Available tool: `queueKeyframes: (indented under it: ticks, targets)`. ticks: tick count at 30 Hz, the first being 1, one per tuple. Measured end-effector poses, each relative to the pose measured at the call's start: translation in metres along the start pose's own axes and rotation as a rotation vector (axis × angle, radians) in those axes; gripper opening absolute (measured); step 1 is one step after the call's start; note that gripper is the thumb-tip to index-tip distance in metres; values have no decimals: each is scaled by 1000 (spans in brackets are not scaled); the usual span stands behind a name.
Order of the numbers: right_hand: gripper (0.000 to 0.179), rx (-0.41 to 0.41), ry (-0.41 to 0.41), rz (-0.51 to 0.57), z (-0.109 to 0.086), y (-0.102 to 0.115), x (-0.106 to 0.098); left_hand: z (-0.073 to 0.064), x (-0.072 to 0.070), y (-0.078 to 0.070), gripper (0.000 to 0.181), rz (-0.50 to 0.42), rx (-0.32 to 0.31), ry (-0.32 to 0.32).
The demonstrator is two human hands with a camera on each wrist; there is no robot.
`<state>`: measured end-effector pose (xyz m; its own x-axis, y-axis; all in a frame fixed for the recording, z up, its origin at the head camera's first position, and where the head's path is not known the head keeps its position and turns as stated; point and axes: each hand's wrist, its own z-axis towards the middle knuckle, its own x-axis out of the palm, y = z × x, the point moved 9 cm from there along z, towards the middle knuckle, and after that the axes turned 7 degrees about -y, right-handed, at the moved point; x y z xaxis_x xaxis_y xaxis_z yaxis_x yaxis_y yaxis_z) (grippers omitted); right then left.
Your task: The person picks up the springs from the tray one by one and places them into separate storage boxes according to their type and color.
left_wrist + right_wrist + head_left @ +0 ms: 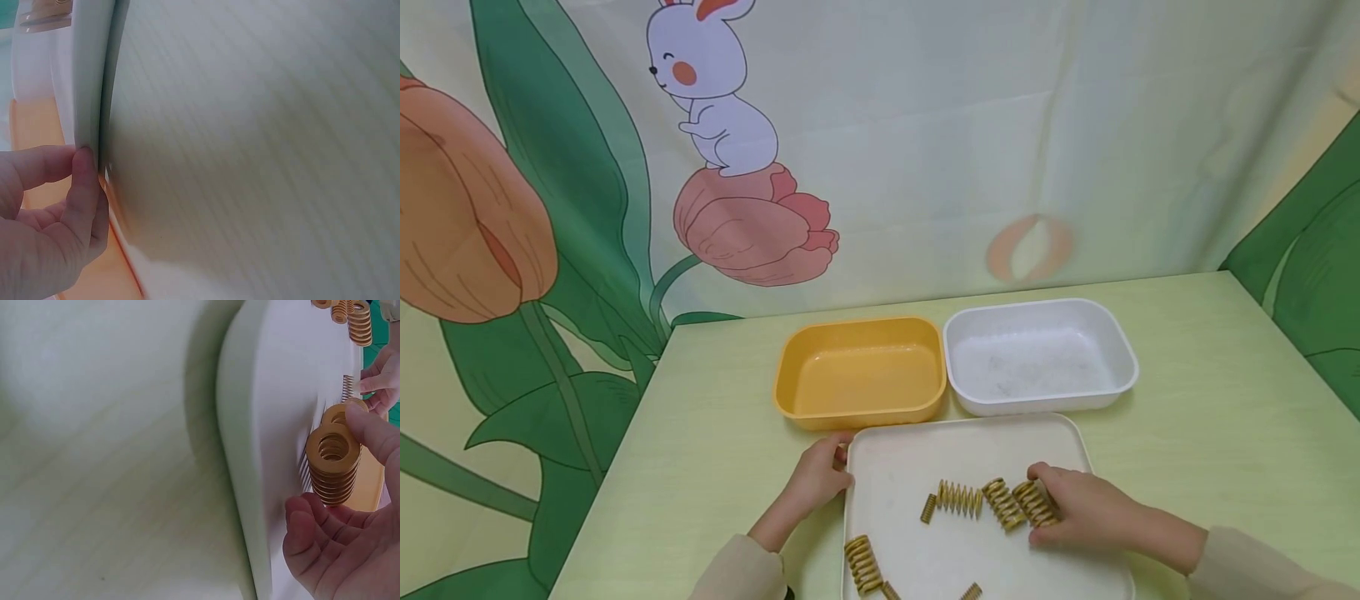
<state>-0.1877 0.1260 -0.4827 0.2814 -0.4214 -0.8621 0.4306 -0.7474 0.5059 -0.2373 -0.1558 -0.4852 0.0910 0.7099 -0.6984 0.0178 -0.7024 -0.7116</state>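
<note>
A white tray [902, 467] holds several brass-coloured coil springs. At its far left corner my left hand [815, 477] pinches the rim [89, 94] between thumb and fingers. On the right side of the tray, my right hand [1086, 507] grips a thick coil spring [1033, 503], its thumb and fingers at opposite ends. Leftward from it run another thick spring [1003, 504], a thinner, looser spring [959, 498] and a tiny one [928, 508]. In the right wrist view, the gripped spring's round end [333, 449] faces the camera.
A yellow bin [861, 412] and a white bin [1045, 404] stand side by side behind the tray. More springs, including a thick one [863, 565] and a small one [972, 592], lie at the tray's near side. A printed curtain [910, 167] hangs behind the table.
</note>
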Motion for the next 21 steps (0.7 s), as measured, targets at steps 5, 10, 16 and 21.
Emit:
queueKeyframes:
  ticks: [5, 10, 16, 21]
  targets:
    - [67, 19, 4, 29, 0, -2, 1, 0, -1, -1, 51, 0, 4, -3]
    - [62, 34, 17, 53, 0, -1, 0, -1, -1, -1, 51, -3, 0, -3]
    - [49, 23, 5, 66, 1, 0, -2, -1, -1, -1, 51, -10, 4, -8]
    - [44, 6, -15, 72, 1, -1, -3, 0, -1, -1, 51, 10, 19, -13]
